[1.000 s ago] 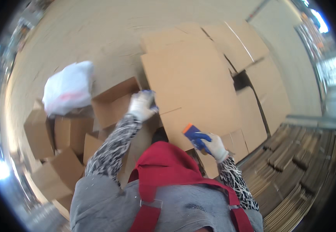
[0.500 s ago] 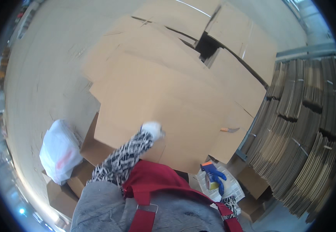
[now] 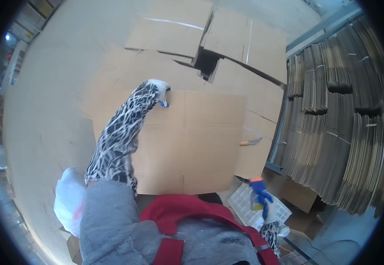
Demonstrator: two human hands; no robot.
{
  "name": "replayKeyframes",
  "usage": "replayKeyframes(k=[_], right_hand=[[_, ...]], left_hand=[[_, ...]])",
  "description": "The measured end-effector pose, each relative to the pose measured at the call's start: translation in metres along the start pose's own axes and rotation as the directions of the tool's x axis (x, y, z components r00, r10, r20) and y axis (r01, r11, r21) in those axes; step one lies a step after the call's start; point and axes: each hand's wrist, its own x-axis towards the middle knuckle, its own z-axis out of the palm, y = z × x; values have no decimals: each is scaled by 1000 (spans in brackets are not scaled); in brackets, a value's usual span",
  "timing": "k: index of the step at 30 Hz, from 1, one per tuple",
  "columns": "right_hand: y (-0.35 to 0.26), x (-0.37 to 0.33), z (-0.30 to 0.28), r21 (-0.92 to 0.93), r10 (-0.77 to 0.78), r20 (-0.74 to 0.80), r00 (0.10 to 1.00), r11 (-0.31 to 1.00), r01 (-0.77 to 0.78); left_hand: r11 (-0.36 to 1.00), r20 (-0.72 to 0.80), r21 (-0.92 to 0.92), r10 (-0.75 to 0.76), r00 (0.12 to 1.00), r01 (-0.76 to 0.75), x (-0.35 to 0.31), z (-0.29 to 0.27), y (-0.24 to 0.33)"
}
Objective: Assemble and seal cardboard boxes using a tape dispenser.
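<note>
one cardboard sheet (image 3: 192,141) under gloved left hand (image 3: 158,90), fingers clamped; one blue tool (image 3: 259,193) in right hand (image 3: 269,210)

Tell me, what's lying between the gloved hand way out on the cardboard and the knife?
Only bare cardboard sheet, in the head view, lies between left hand and knife.

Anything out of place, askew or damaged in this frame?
One thing stands out: a small knife with an orange-brown handle lies loose on the flattened brown cardboard sheets, at the right edge of the large cardboard sheet that the gloved left hand holds by its top edge. The gloved right hand grips a blue tool.
</note>
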Motion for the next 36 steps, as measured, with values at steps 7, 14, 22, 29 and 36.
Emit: replayKeyframes(k=[7,14,22,29,36], right_hand=[[-142,60,-57,63,-532,41,846,846,529],[-286,31,6,55,-694,501,517,621,782],[-307,-72,117,-338,-507,849,150,-302,891],[-303,-14,111,-344,-262,933,246,-449,824],[-308,-5,115,-262,-518,815,260,71,962]], left_hand=[[929,-173,-78,346,922,-363,-248,-130,95],[969,-739,198,246,627,-148,-305,-74,141],[996,-940,87,92,328,-28,-304,3,182],[977,-887,148,200,417,-155,-324,4,161],[997,-588,83,54,807,-6,-351,-37,176]])
